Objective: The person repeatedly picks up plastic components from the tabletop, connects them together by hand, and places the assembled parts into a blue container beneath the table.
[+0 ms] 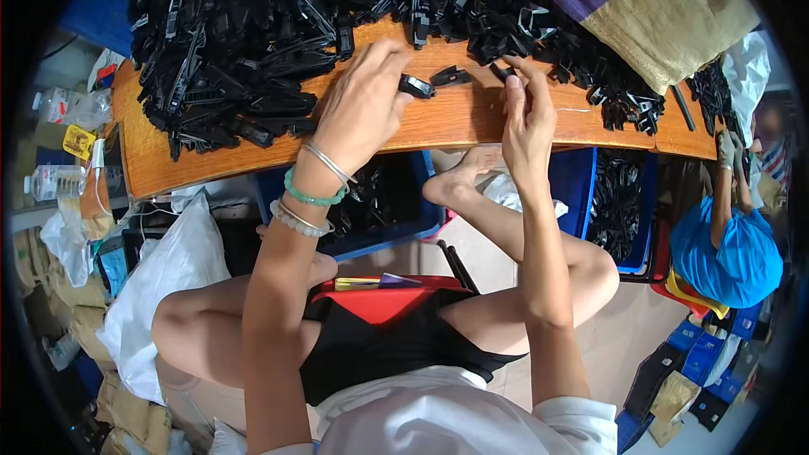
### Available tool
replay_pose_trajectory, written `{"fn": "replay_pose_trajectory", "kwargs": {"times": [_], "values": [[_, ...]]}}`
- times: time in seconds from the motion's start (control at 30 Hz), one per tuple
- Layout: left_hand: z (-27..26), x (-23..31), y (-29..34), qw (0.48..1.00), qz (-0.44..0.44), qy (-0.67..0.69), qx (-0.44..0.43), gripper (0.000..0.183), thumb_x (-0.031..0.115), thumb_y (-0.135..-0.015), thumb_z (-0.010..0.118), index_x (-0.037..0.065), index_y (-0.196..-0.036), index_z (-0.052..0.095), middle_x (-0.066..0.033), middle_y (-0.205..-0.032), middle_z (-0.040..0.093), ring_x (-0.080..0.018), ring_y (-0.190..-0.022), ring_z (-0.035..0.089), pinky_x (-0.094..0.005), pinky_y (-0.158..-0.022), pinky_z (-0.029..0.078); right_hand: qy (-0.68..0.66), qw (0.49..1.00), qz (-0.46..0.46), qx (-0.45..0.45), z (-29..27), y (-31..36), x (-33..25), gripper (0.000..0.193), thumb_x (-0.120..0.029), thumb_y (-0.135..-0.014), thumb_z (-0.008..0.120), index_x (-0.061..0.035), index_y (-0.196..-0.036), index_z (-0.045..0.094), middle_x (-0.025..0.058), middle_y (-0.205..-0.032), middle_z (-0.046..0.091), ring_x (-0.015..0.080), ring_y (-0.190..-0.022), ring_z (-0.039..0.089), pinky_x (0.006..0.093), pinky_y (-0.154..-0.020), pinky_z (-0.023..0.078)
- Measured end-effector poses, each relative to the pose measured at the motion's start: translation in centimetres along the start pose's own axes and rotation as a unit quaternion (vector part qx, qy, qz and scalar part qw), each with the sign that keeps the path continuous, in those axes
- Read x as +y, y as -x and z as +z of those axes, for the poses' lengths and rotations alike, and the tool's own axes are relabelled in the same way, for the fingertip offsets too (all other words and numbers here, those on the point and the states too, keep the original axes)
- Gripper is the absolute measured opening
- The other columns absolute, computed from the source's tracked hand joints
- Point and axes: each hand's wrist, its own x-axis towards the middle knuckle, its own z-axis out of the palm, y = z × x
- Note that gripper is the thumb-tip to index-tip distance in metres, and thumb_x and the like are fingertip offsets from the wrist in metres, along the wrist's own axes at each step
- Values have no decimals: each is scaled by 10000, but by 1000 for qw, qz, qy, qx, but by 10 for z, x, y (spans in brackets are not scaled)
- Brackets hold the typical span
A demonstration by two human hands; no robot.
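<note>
My left hand (364, 101) is closed on a small black plastic part (416, 87) with a grey, shiny face, pinched between thumb and fingers over the wooden table (278, 158). Just right of it, a loose black plastic piece (450, 77) lies on the wood. My right hand (528, 114) pinches another small dark plastic piece (503, 72) between thumb and forefinger, close to the table. Its exact shape is partly hidden by the fingers. Beyond both hands spreads a big heap of black plastic parts (244, 42).
Blue bins (587, 194) of black parts stand below the table edge. A woven sack (649, 17) lies at the far right. Plastic bottles (57, 183) and a white bag (168, 286) are at left. Another person in blue (726, 257) works at the right.
</note>
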Motion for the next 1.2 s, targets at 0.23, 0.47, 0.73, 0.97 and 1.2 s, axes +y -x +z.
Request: {"fn": "replay_pose_trajectory", "kwargs": {"times": [0.23,0.47,0.73,0.97,1.2], "values": [[-7,5,8,995,-65,61,-37,273,9,-716,708,-63,-972,644,-141,-997,596,-315,-988,561,-365,-876,445,-75,970,23,-231,9,9,-30,304,-72,-868,632,8,-1162,623,117,-898,640,188,-806,613,302,-749,476],[-18,1,13,997,-61,-40,-39,222,3,-721,699,-40,-937,676,-130,-922,606,-292,-930,554,-363,-830,445,15,965,53,-256,-3,-1,-21,277,-85,-816,684,17,-1073,673,100,-847,592,212,-795,567,323,-770,451],[-13,0,20,996,-56,54,-33,131,3,-727,668,-42,-850,674,-120,-856,585,-295,-875,544,-380,-792,453,-30,966,17,-257,-13,3,-12,275,-53,-801,676,5,-1069,683,76,-883,594,188,-855,526,297,-793,420],[-14,-3,21,997,-36,48,-38,202,11,-735,685,-59,-923,660,-124,-875,596,-285,-858,565,-353,-770,455,11,969,-14,-246,-7,3,-15,277,-28,-805,657,6,-1078,683,75,-921,606,178,-889,528,286,-824,413],[-9,-2,22,998,-28,53,-28,193,4,-733,676,-58,-915,658,-128,-867,592,-289,-859,558,-360,-769,455,23,971,-17,-238,-4,4,-14,271,-69,-777,692,-34,-1045,705,69,-869,598,216,-868,479,324,-804,395]]}}
